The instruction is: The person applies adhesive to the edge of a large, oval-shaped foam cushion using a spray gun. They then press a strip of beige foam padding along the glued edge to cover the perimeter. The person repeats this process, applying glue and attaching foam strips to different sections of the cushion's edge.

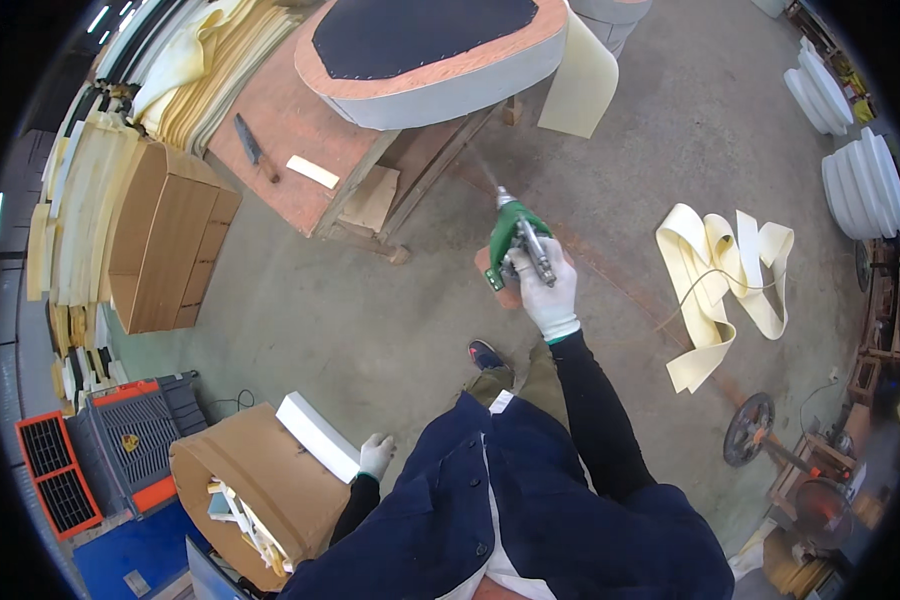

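"Just right of centre on my feed, a spray gun (518, 232) sits in my right hand (553, 290), nozzle pointing ahead, away from my body. Those gloved fingers are wrapped around it. A faint haze hangs beyond the tip."

"And your left hand?"

"My left hand (377, 456) is well apart from the gun, low on the left, at the near end of a long white block (315, 437). Its fingers look loosely bent; I can't tell whether they grip the block."

"What stands around you?"

"Beside the block, an open cardboard box (255, 465) full of pale scraps (242, 520). Ahead, a worn wooden bench (280, 190) bears a large rounded frame (440, 100), a knife (255, 147) and a pale strip (313, 171). On the floor to my right, long foam ribbons (705, 335) lie curled, a thin hose crossing them. Farther left, foam sheets (85, 215) lean in a stack behind a taller carton (175, 245)."

"Textures?"

"Green body and bare metal on the gun; white knit gloves with green cuff edges. Dark fabric fills the frame's top, ringed by reddish wood, with smooth pale grey sides. Those ribbons are creamy yellow, softly looped. Concrete underfoot."
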Demonstrator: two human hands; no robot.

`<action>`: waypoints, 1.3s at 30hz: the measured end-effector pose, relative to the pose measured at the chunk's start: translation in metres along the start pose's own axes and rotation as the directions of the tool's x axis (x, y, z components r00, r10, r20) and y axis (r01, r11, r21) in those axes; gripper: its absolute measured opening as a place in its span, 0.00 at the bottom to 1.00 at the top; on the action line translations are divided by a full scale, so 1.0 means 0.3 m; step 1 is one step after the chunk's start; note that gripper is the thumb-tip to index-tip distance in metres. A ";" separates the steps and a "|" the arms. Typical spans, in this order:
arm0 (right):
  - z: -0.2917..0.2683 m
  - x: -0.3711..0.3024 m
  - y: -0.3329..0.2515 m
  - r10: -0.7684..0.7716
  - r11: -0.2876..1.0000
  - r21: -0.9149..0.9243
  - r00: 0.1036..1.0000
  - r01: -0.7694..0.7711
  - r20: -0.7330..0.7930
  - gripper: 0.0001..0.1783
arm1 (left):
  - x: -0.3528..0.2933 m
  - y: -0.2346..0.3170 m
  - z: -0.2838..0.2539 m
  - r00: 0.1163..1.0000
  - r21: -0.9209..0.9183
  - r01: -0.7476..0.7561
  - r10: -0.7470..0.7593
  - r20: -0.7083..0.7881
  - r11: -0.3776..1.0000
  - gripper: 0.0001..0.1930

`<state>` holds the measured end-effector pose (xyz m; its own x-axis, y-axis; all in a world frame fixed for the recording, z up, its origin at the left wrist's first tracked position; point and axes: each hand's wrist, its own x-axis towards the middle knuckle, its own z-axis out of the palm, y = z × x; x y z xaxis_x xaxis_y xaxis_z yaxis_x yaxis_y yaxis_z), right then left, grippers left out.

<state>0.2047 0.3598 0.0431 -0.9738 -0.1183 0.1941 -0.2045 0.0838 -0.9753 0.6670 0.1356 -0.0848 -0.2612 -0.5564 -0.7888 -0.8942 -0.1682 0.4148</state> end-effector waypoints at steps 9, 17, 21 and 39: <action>-0.085 -0.070 0.012 0.062 0.997 -0.051 0.998 -0.062 0.003 0.10 | 0.134 0.030 -0.026 0.998 -0.068 -0.052 0.055 0.040 0.996 0.17; -0.105 -0.115 0.042 0.157 0.984 -0.060 0.979 -0.166 -0.131 0.10 | 0.175 0.081 -0.015 0.995 -0.094 -0.054 0.061 0.074 0.994 0.16; -0.116 -0.102 0.055 0.169 0.984 -0.025 0.975 -0.174 -0.146 0.09 | 0.181 0.117 -0.031 0.995 -0.124 -0.067 0.076 0.071 0.990 0.16; 0.075 -0.169 0.022 0.170 0.982 -0.078 0.985 -0.169 0.005 0.10 | 0.145 0.013 -0.006 0.999 -0.255 -0.001 0.010 0.035 0.967 0.16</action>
<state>0.2549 0.3442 0.0244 -0.9939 -0.1077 0.0246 -0.0437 0.1796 -0.9828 0.6529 0.1093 -0.1166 -0.2825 -0.5293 -0.8000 -0.7719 -0.3697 0.5172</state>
